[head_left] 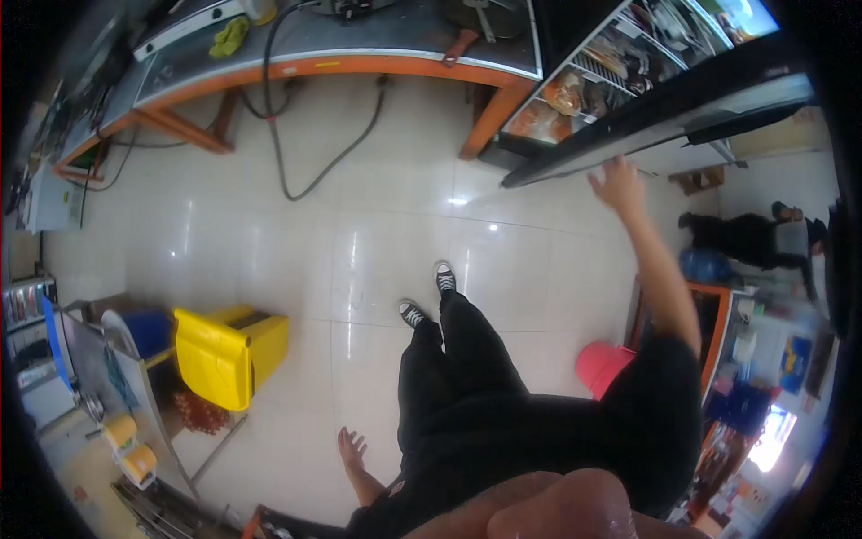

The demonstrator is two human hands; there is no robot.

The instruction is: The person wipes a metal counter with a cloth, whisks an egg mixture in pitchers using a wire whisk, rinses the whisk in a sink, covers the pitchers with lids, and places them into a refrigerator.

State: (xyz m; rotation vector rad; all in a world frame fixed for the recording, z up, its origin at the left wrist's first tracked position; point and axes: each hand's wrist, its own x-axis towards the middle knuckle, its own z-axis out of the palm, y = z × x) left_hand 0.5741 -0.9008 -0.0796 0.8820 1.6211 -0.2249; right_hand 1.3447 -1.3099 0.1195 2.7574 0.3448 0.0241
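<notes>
Watching remotely, I see the right hand (620, 186) spread at a black fridge door (646, 121), left hand (353, 447) spread over glossy pale tiles (215, 207), orange-framed bench (377, 65) ahead.

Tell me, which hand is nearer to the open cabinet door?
Right. The right hand is right at the edge of the cabinet door; the left hand is out on the person's other side, well away from it.

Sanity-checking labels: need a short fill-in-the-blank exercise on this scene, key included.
1. The ____ hand is at the edge of the open door.
2. The left hand holds ____.
3. The large bin at the person's left is coloured ____.
4. The dark cable hangs off the workbench and loops onto the ____.

Missing words: right; nothing; yellow; floor.
</notes>
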